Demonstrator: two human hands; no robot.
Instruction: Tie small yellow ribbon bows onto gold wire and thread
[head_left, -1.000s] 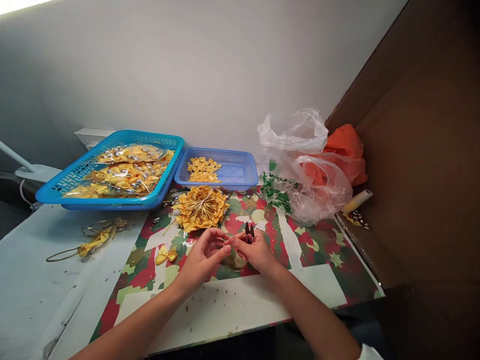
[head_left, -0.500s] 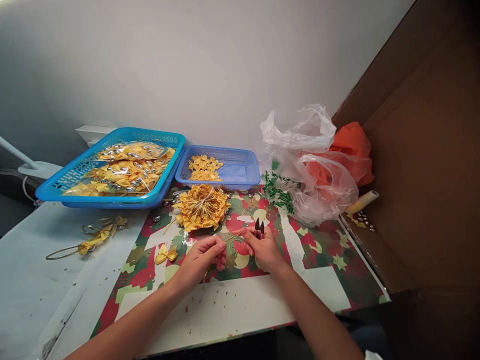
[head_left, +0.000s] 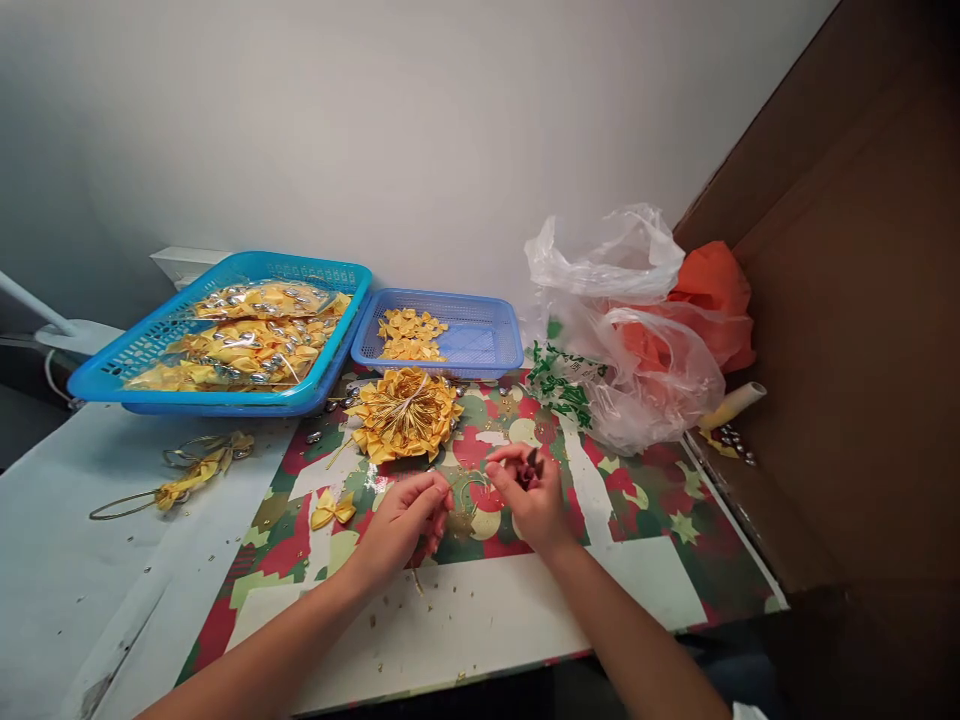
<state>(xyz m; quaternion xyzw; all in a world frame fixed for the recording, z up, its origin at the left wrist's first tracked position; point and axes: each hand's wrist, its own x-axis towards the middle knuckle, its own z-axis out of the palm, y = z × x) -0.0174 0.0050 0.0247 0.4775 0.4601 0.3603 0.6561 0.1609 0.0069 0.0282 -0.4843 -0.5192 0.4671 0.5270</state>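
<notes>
Closed in a pinch, my left hand (head_left: pixel 405 520) holds a thin gold cord (head_left: pixel 417 580), whose end hangs below my fingers. My right hand (head_left: pixel 534 500) is wrapped around small dark snips (head_left: pixel 533 462), their blades pointing up past the fingers. Between the hands, a faint loop of gold cord (head_left: pixel 471 488) shows above the patterned paper. Just behind them lies a round bundle of yellow ribbon bows (head_left: pixel 367 430) with gold cords gathered at its centre. A single yellow bow (head_left: pixel 332 510) rests left of my left hand.
A turquoise basket (head_left: pixel 105 385) with bagged bows stands at the back left. Beside it is a smaller blue basket (head_left: pixel 487 345) with yellow pieces. Crumpled plastic bags (head_left: pixel 637 370) and a cardboard wall (head_left: pixel 847 400) bound the right. Corded bows (head_left: pixel 187 480) lie on the left.
My hands have moved slightly apart, the right one shifting right. The snips have tilted in my right hand, and the gold cord no longer stretches between the two hands.
</notes>
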